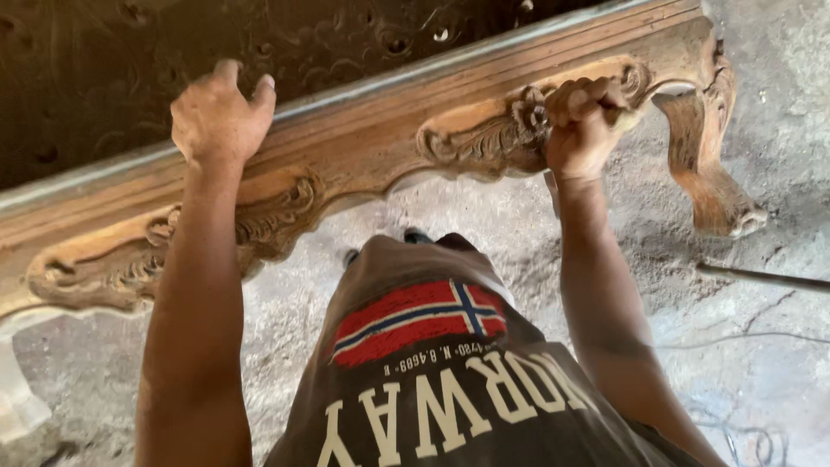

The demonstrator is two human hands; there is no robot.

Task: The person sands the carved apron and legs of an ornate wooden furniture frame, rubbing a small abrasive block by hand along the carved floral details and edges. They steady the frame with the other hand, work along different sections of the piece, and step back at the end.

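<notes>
Left hand flat on carved table rail

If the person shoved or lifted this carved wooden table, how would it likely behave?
The carved table looks like thick solid wood, so probably heavy and rigid. Its curved leg stands on rough concrete, so it would likely scrape rather than slide. The left hand rests on the rim; the right hand closes at the carving.

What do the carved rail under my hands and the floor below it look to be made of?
Carved rail: seemingly bare, unfinished wood, matt brown with dusty carved scrolls. The left hand rests on its top edge; the right hand is fisted against the carving. Floor: likely rough concrete, grey, cracked and dusty.
</notes>
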